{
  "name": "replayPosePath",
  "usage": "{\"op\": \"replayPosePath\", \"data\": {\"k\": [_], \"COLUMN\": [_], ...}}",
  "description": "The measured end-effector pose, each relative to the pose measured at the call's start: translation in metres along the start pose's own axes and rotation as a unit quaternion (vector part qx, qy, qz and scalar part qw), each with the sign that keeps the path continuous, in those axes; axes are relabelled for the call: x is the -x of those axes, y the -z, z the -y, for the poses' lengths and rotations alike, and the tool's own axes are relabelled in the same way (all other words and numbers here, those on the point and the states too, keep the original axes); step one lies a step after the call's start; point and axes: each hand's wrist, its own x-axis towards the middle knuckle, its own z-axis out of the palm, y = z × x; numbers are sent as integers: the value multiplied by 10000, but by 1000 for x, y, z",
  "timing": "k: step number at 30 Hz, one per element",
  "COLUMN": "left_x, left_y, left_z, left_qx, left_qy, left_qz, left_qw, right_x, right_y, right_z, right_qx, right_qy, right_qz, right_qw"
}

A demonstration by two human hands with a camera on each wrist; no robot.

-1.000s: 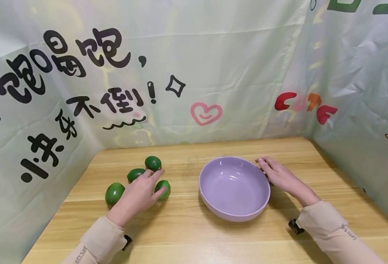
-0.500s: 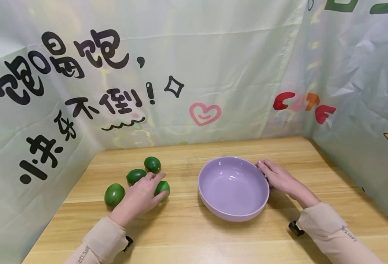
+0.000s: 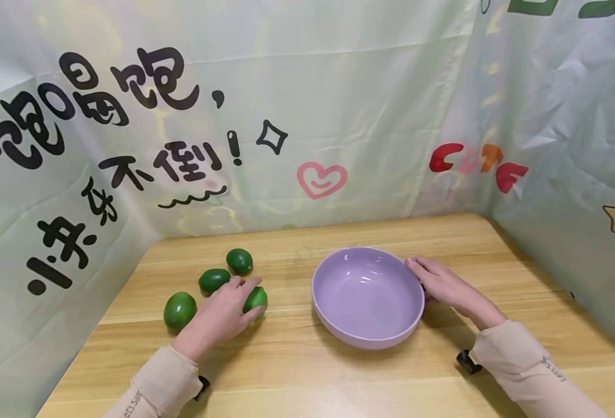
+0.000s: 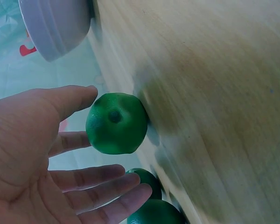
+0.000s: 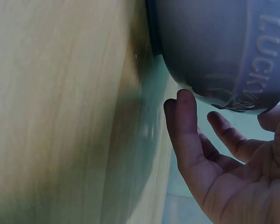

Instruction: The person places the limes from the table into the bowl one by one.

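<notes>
My left hand (image 3: 222, 316) reaches over a green lime (image 3: 258, 298) on the table. In the left wrist view, the thumb tip comes right at the lime's (image 4: 116, 125) upper side, one finger passes behind it, and the other fingers stretch out loosely below. Three more green fruits stand close by: one beyond the knuckles (image 3: 215, 281), one farther back (image 3: 240, 262) and one left of the wrist (image 3: 180, 310). A lilac bowl (image 3: 359, 305) sits right of centre. My right hand (image 3: 445, 284) is at its right side, with loosely bent fingers by the outer wall (image 5: 210, 51), which has raised lettering.
The wooden table (image 3: 307, 377) runs back to a printed pale cloth (image 3: 380, 128) that also closes off the left and right sides. Bare tabletop lies between the lime and the bowl. A black wrist device (image 3: 468, 362) shows under the right cuff.
The view has shifted slightly. My left hand stays over the lime, its fingers a little nearer to it. My right hand has settled a little closer against the bowl.
</notes>
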Motion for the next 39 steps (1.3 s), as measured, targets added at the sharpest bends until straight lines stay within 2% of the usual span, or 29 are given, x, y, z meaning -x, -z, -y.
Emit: {"op": "replayPosePath", "data": {"k": [15,27,39], "left_x": [-1,-2,-6], "left_y": [-6,-8,-9], "left_z": [1,-2,-3], "left_qx": [65,264,704], "left_qy": [15,-9,72], "left_qz": [93,2,49], "left_qw": [9999,9997,9975], "right_x": [4,4,5], "right_y": [-2,-5,-9], "right_z": [-1,-4,-6], "right_qx": [-267,-391,-442], "right_qy": [-16,15,253], "right_qz": [113,132,3], "right_qw": [9996,9991,9987]}}
